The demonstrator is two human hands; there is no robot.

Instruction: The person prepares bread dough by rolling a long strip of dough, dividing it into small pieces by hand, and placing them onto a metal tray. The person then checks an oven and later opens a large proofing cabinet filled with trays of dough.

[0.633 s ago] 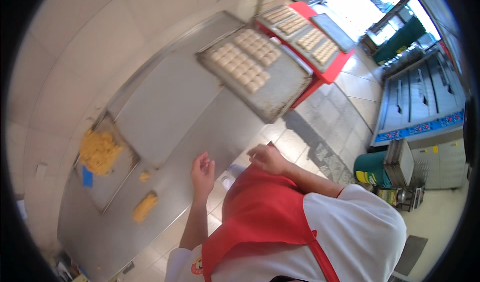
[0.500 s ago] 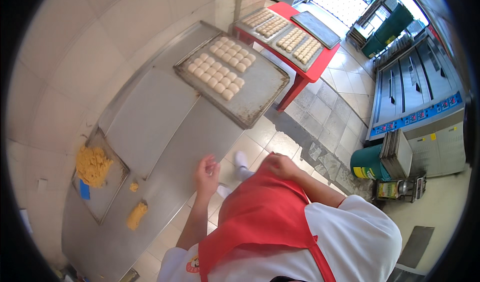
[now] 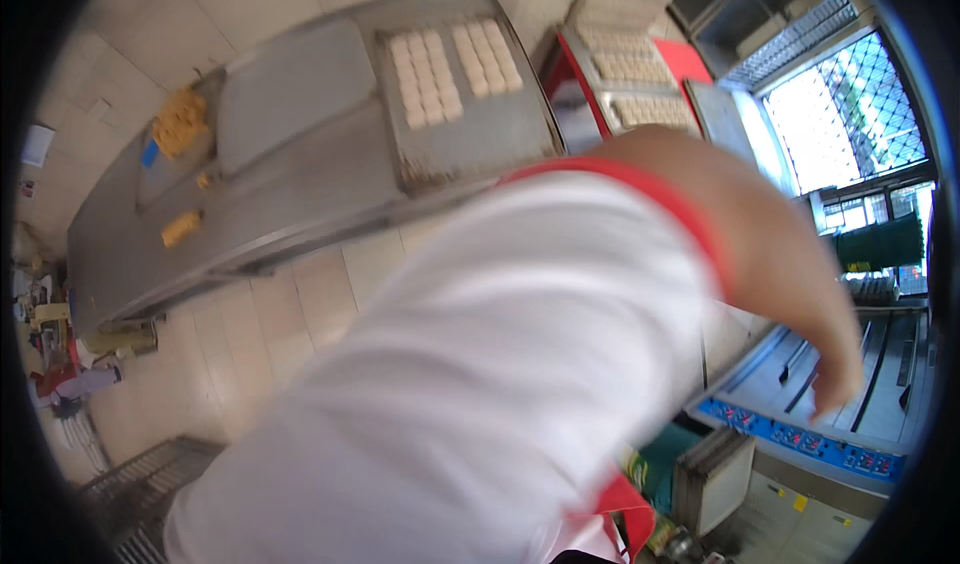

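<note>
Room: bakery kitchen with a tiled floor and tiled wall; a barred window (image 3: 850, 114) is sitting at far right, everything motion-blurred.
Counter: a long steel counter (image 3: 290, 204) is running along the far wall, from left toward centre.
Right hand: the right hand (image 3: 838, 384) is hanging out at right, over the oven (image 3: 880, 364), close to it; contact cannot be told.
Fingers: drooping downward and blurred; nothing is showing in them, but I cannot tell if they are apart or together.
Left hand: out of view, a white sleeve is filling the middle.
Oven position: right edge of the scene, near side, with a blue control strip (image 3: 800, 434) along its near edge.
Oven axis: the long axis is running left to right, dipping toward the right; the strip side is facing near.
Tray: a baking tray (image 3: 480, 139) is lying on the counter's right end, with dough pieces (image 3: 430, 74) in rows running far to near.
Progress: judging by the layout, the tray is only part filled, far half covered and near half bare; yellow filling (image 3: 180, 119) is waiting at far left, so shaping looks unfinished.
Other: a red table (image 3: 690, 59) with more filled trays is standing right of the counter.
</note>
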